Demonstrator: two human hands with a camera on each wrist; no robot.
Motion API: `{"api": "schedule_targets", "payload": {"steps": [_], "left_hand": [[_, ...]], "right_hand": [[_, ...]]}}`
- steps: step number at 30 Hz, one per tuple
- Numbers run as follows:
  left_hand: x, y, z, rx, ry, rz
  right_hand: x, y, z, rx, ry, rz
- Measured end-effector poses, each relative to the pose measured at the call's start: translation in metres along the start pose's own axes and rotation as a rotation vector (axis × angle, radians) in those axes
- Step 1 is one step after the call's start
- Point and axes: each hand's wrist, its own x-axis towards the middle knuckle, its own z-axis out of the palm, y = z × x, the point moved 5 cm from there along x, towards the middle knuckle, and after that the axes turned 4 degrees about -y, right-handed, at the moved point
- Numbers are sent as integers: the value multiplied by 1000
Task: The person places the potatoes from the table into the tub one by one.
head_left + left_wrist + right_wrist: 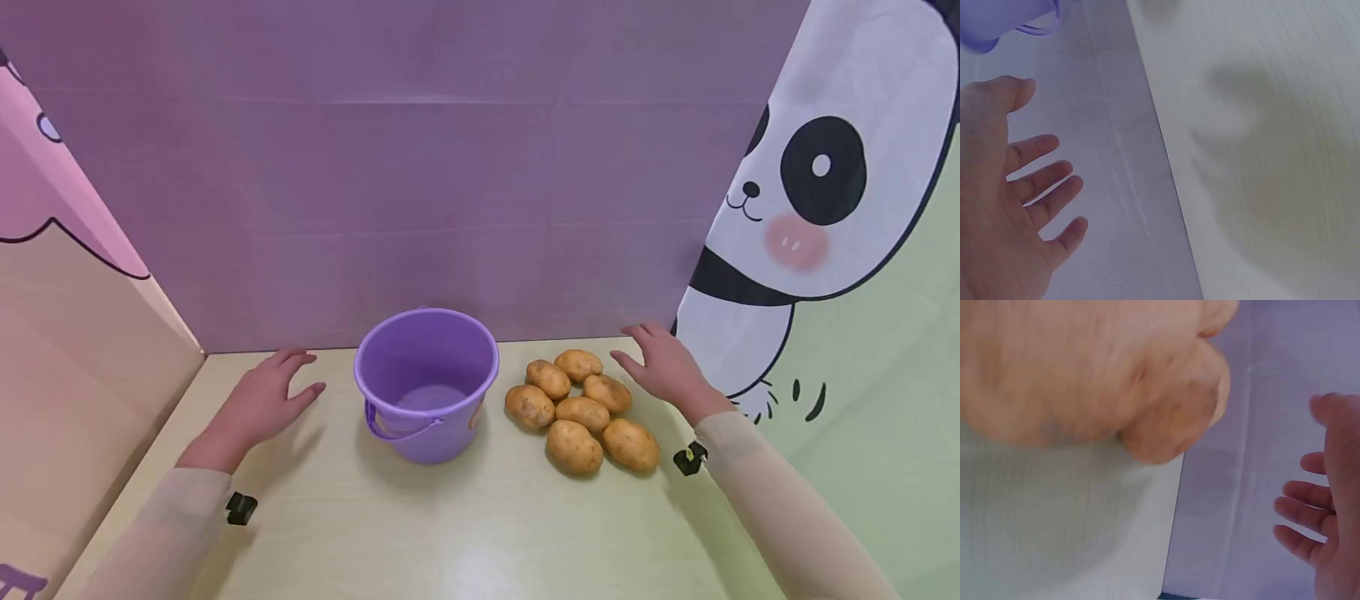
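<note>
The person's left hand [258,404] hovers to the left of an upright purple bucket [431,440]; the right hand [667,362] hovers beside seven potatoes [582,414], clustered on the table [450,533] right of the bucket. Both hands' fingers are loosely spread, holding nothing.

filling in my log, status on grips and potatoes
Left grip left of bucket, right grip beside potatoes; both hold nothing. Seven potatoes on table, outside bucket. Nothing seen between right grip and potatoes.
</note>
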Motion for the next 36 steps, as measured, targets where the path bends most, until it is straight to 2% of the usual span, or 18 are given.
{"api": "schedule_targets", "payload": {"steps": [7,11,16,20,30,36], "left_hand": [[-5,12,-6,-239,51,-54],[-2,25,-13,-346,74,-35],[3,43,-20,-426,59,14],[9,57,-24,-459,38,55],[22,79,-22,-455,-81,103],[28,86,-15,-474,-157,74]], "right_hand": [[-11,-9,6,197,3,24],[-18,-16,9,252,-3,24],[-26,-23,10,276,-30,24],[-29,-25,9,278,-43,29],[-31,-22,12,276,-60,36],[-32,-16,17,265,-73,42]]}}
